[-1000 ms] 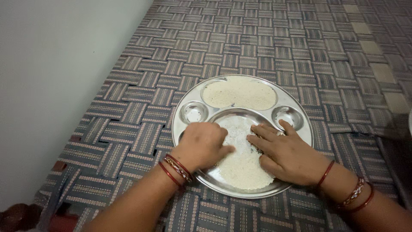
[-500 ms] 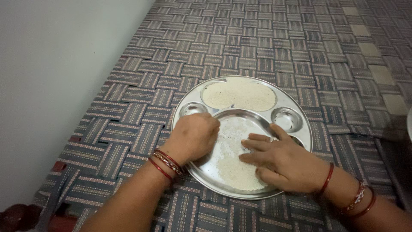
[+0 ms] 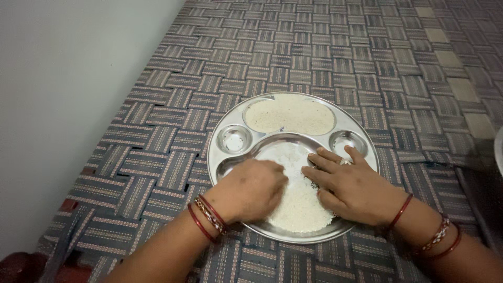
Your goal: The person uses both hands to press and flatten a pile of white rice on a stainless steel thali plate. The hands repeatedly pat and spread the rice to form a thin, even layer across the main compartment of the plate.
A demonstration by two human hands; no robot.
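Note:
A round steel compartment plate (image 3: 361, 130) lies on a woven cot. White rice (image 3: 301, 202) is spread over its large near compartment, and a second heap of rice (image 3: 291, 115) fills the far compartment. My left hand (image 3: 251, 189) rests in the near rice with its fingers curled inward; whether it holds grains is hidden. My right hand (image 3: 352, 184) lies flat on the rice beside it, fingers spread and pointing left. Red bangles are on both wrists.
Two small round bowl compartments of the plate, left (image 3: 234, 139) and right (image 3: 347, 141), hold almost nothing. The woven strap surface (image 3: 325, 47) stretches away behind the plate. A pale wall (image 3: 63, 78) runs along the left edge of the cot.
My left hand has slid from the plate's left rim back down and right into the rice. My right hand has shifted slightly up and forward.

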